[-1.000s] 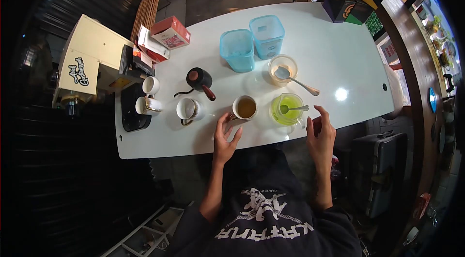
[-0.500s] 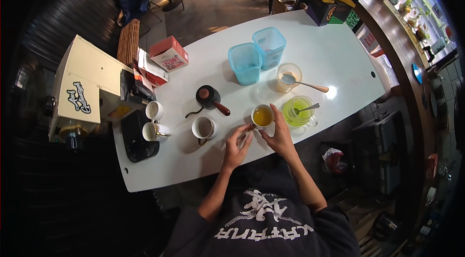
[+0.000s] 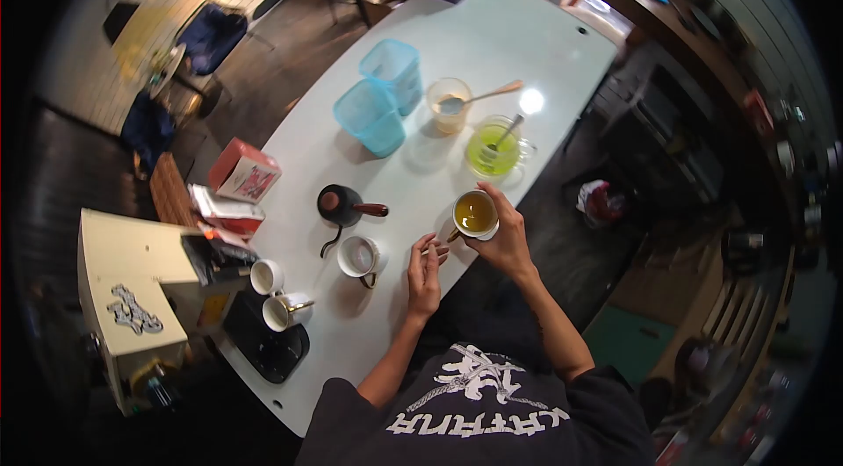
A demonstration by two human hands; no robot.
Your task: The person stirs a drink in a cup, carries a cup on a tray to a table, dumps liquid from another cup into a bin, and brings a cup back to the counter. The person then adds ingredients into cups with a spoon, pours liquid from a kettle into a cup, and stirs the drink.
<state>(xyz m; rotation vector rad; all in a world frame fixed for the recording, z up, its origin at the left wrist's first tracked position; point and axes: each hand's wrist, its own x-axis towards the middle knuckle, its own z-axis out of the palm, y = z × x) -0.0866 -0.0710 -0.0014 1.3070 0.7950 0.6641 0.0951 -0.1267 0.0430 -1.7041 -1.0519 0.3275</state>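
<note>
My right hand (image 3: 503,239) is wrapped round a white cup (image 3: 475,213) of yellowish liquid, near the table's front edge. Just left of that cup, my left hand (image 3: 425,277) is held with its fingers extended and nothing in them. A second white cup (image 3: 358,257) stands left of my left hand, beside a black kettle (image 3: 340,205) with a wooden handle. Beyond the held cup are a glass jug (image 3: 493,148) of green liquid with a spoon in it and a clear tub (image 3: 450,105) with a spoon.
Two blue containers (image 3: 369,117) stand toward the far side of the white table (image 3: 518,44). At the left are two white cups (image 3: 279,312) by a black tray (image 3: 279,356), a red box (image 3: 244,171) and a cream machine (image 3: 136,273). Chairs stand beyond.
My right hand has come from beside the green jug to the cup and closed round it. My left hand has drawn off the cup. The view has turned.
</note>
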